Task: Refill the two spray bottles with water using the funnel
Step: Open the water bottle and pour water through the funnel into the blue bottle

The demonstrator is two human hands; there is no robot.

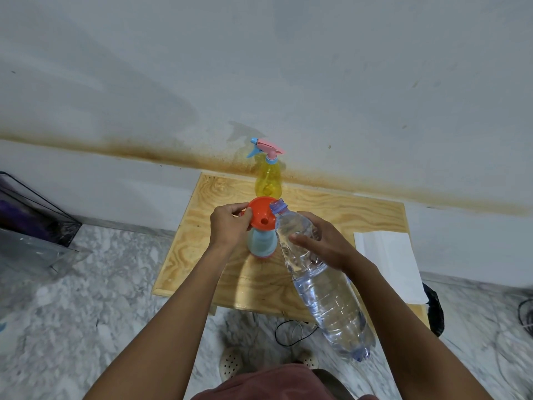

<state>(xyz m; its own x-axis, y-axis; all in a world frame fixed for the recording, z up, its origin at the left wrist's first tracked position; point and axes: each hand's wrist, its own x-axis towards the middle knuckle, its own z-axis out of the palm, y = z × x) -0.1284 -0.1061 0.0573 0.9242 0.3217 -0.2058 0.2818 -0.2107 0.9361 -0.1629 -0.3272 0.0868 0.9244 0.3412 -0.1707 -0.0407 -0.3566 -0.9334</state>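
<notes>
The funnel (261, 215), seated in the blue spray bottle (262, 241) on the table (199, 255), is pinched at its rim by the left hand (227, 224), while the tilted water bottle (320, 278), mouth seemingly touching the funnel, is gripped by the right hand (324, 245); the yellow spray bottle (268, 181) is seen behind.

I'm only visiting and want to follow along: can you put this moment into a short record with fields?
left hand: pinches the rim of the orange funnel
orange funnel: seated in the neck of the blue spray bottle
right hand: grips the water bottle, tilted, mouth at the funnel's rim
yellow spray bottle: upright at the table's back, sprayer head on
table: wooden, also bears a white paper at right
</notes>
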